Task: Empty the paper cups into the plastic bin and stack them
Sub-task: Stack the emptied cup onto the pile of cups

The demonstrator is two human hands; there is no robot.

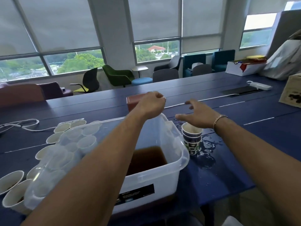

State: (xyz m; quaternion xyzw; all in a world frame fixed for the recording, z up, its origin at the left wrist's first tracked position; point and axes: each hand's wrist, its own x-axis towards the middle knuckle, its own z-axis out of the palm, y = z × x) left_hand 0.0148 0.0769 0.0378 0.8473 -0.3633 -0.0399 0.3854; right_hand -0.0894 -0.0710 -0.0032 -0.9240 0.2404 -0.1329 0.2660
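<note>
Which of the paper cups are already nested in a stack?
The patterned stack right of the plastic bin, below the right hand; the cups left of the bin stand singly.

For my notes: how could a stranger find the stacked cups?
Find the clear plastic bin of brown liquid on the blue table. Right of it, below the right hand, stands the cup stack. Unlike the single cups left, it is nested, in a puddle.

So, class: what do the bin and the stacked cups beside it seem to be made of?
Bin: translucent, glossy plastic; its rim glints and blurred shapes show through its side. Stacked cups: likely paper, matte white inside, printed pattern outside.
</note>
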